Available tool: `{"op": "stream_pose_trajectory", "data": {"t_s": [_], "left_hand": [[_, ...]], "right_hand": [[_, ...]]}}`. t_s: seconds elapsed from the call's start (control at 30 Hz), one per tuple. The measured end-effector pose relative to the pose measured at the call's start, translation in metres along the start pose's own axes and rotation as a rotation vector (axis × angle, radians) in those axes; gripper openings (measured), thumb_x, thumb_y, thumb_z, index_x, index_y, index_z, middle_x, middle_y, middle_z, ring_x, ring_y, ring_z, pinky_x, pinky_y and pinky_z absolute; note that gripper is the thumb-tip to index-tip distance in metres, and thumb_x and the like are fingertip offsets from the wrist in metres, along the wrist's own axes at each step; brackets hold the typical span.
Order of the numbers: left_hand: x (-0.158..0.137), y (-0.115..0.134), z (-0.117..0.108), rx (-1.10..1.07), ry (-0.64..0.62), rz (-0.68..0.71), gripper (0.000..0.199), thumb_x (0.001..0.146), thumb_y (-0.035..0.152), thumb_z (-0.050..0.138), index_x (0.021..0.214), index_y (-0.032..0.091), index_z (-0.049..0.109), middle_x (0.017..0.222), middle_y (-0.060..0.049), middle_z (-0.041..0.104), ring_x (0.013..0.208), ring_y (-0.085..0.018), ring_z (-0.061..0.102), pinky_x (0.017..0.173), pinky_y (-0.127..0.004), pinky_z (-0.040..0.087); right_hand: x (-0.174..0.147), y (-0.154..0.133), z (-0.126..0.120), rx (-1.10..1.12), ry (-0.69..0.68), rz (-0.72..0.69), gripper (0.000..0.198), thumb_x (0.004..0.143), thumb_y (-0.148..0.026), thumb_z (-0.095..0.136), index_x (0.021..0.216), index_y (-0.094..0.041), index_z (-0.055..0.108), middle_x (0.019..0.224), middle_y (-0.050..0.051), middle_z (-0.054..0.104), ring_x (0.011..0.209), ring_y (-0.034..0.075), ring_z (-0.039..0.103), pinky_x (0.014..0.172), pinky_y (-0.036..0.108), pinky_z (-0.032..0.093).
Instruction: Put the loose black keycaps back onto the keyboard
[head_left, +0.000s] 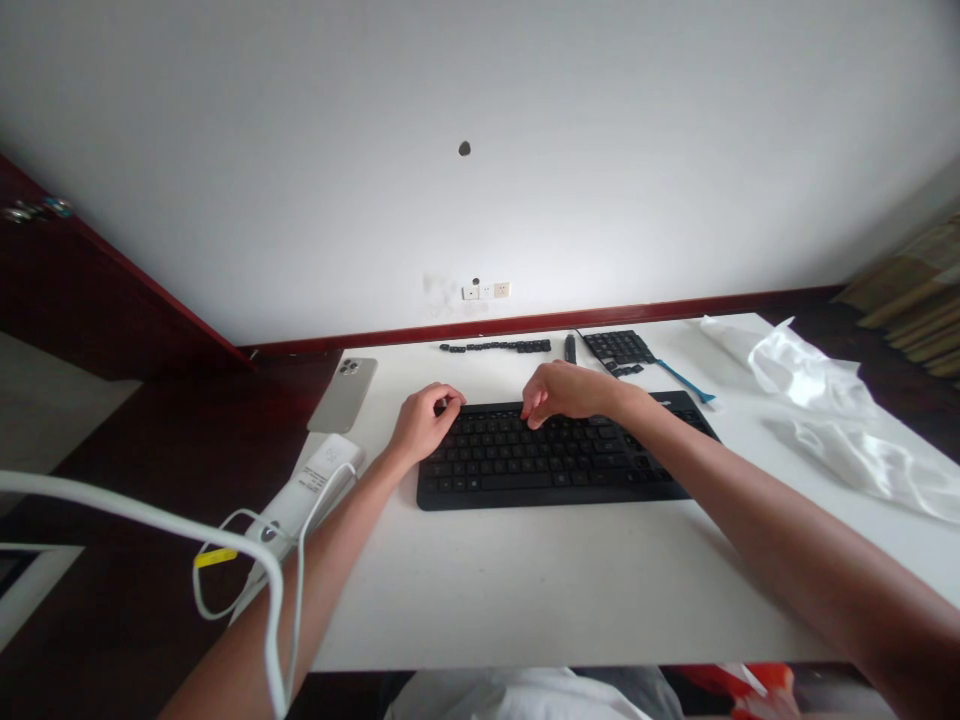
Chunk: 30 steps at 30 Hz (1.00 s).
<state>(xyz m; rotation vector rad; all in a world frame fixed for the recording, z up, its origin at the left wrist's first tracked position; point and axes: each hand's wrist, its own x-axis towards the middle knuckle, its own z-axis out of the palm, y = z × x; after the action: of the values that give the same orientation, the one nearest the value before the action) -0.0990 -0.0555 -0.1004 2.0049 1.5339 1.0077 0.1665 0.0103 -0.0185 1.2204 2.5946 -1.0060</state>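
A black keyboard (517,481) lies flat on the white table, its long side across my view. My left hand (421,425) is closed at the keyboard's far left corner, thumb and curled fingers against its edge. Over the upper key rows, my right hand (566,390) is closed in a pinch, fingertips pointing down at the keys. Whatever is between those fingertips is hidden. Behind the keyboard runs a row of loose black keycaps (499,347). A block of more keycaps (619,348) sits at the back right, with a blue brush-like tool (686,382) beside it.
A phone (343,393) rests at the table's left edge. Nearer lies a white power strip (307,490) with looping white cables. A small dark object (570,348) stands behind my right hand. Crumpled white plastic (802,375) covers part of the right side. Behind the table is a wall.
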Motion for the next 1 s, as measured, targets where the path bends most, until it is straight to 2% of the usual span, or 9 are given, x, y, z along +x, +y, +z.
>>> {"op": "stream_pose_trajectory", "data": {"t_s": [0.2,0.4,0.5,0.73,1.0], "left_hand": [[-0.001,0.0,0.002,0.018,0.011,0.0,0.02,0.097,0.024,0.055,0.088,0.024,0.073,0.095,0.0,0.077,0.088,-0.018,0.069,0.085,-0.03,0.051],[-0.001,0.002,0.002,0.045,0.012,-0.021,0.019,0.096,0.025,0.056,0.088,0.025,0.073,0.094,0.001,0.077,0.083,-0.017,0.067,0.082,-0.03,0.05],[-0.001,0.002,0.003,0.044,0.008,-0.021,0.02,0.097,0.025,0.055,0.088,0.025,0.073,0.095,0.001,0.077,0.084,-0.017,0.067,0.083,-0.029,0.049],[-0.001,0.003,0.004,0.055,0.015,-0.03,0.02,0.096,0.025,0.055,0.088,0.025,0.073,0.096,0.001,0.077,0.086,-0.017,0.068,0.084,-0.029,0.051],[-0.001,0.004,0.005,0.087,0.03,-0.038,0.019,0.096,0.026,0.056,0.086,0.025,0.073,0.094,0.0,0.077,0.087,-0.019,0.07,0.087,-0.031,0.052]], "right_hand": [[0.016,-0.008,-0.007,-0.116,-0.129,0.086,0.016,0.076,-0.027,0.083,0.09,-0.02,0.083,0.093,0.004,0.08,0.089,0.023,0.073,0.075,0.028,0.049],[0.019,-0.034,-0.014,-0.351,-0.115,0.211,0.045,0.07,-0.031,0.091,0.11,-0.017,0.079,0.11,0.013,0.076,0.105,0.033,0.069,0.076,0.033,0.049],[0.018,-0.036,-0.015,-0.365,-0.139,0.224,0.041,0.072,-0.033,0.09,0.107,-0.016,0.078,0.103,0.012,0.076,0.098,0.032,0.07,0.073,0.032,0.047],[0.017,-0.022,-0.009,-0.38,-0.152,0.148,0.028,0.079,-0.037,0.085,0.097,-0.017,0.076,0.09,0.007,0.075,0.087,0.026,0.069,0.064,0.03,0.04],[0.021,-0.029,-0.016,-0.406,-0.199,0.145,0.036,0.078,-0.038,0.086,0.105,-0.015,0.078,0.103,0.011,0.078,0.097,0.031,0.07,0.071,0.033,0.047]]}}
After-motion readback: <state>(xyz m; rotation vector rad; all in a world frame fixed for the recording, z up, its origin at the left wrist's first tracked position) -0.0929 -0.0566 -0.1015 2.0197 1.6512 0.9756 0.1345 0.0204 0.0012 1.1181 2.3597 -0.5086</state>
